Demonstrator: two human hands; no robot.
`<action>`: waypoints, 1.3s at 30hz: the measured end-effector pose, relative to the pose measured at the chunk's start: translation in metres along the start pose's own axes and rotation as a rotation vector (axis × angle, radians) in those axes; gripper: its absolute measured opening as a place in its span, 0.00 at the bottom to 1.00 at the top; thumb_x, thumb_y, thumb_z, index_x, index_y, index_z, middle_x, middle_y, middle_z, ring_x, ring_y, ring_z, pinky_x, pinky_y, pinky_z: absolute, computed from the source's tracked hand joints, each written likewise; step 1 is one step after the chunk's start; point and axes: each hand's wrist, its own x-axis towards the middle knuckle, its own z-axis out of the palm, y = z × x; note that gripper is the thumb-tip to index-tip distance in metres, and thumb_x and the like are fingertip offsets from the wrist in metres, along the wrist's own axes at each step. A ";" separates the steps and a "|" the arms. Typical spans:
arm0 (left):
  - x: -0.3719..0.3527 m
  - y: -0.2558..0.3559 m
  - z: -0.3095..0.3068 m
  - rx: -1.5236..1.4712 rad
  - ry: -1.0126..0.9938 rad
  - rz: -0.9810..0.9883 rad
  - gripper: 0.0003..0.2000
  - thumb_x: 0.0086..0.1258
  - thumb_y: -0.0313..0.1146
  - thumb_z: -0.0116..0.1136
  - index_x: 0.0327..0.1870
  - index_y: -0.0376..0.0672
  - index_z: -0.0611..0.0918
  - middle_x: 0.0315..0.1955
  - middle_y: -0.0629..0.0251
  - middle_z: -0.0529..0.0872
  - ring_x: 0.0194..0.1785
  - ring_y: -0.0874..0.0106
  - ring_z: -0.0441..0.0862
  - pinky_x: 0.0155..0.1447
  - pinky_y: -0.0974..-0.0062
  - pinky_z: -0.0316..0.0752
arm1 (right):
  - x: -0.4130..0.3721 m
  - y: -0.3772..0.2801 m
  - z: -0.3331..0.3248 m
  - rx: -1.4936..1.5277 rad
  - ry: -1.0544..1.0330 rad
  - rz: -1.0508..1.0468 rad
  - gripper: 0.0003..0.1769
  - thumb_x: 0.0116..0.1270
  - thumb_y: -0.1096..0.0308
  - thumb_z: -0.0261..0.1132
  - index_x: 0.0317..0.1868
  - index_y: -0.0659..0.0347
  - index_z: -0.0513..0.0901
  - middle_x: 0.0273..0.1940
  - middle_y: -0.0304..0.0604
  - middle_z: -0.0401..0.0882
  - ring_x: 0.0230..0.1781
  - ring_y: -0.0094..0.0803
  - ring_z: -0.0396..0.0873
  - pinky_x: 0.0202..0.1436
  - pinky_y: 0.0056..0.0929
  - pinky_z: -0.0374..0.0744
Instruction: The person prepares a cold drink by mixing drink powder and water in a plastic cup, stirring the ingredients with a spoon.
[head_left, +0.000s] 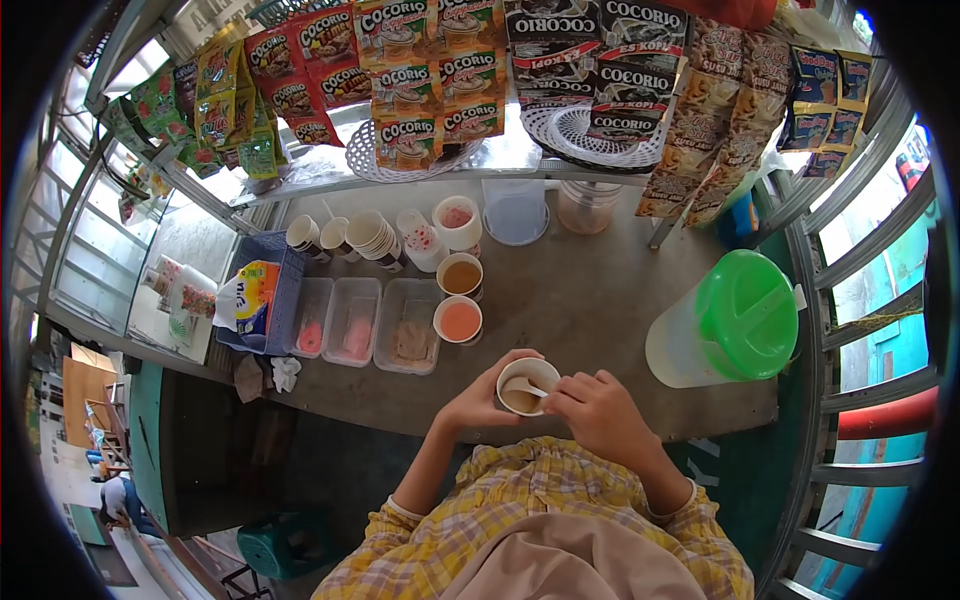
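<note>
My left hand is wrapped round a white paper cup at the table's near edge. A tan drink or mix lies in it. The fingers of my right hand pinch a white spoon, whose bowl end is down inside the cup. Just beyond stand a cup of orange-pink drink and a cup of brown drink. To their left is a clear tub of brown powder.
Two clear tubs of pink powder adjoin a blue basket. Behind are stacked paper cups, a clear lidded container and a jar. A green-lidded jug stands right. Sachet strips hang above. A stool is below left.
</note>
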 end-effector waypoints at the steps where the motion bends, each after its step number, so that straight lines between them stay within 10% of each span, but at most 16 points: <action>1: 0.000 0.000 0.001 -0.007 0.014 0.000 0.45 0.44 0.38 0.73 0.67 0.43 0.63 0.57 0.65 0.73 0.62 0.72 0.72 0.66 0.71 0.65 | 0.000 -0.002 0.000 -0.001 0.012 -0.009 0.07 0.56 0.71 0.64 0.37 0.54 0.79 0.36 0.34 0.77 0.38 0.30 0.77 0.38 0.32 0.70; 39: 0.001 0.008 0.011 0.176 0.217 0.101 0.42 0.45 0.37 0.72 0.65 0.41 0.66 0.57 0.63 0.74 0.61 0.71 0.72 0.66 0.71 0.66 | -0.002 -0.009 0.011 0.072 0.096 -0.087 0.06 0.55 0.72 0.63 0.34 0.52 0.80 0.35 0.32 0.78 0.33 0.29 0.77 0.35 0.31 0.68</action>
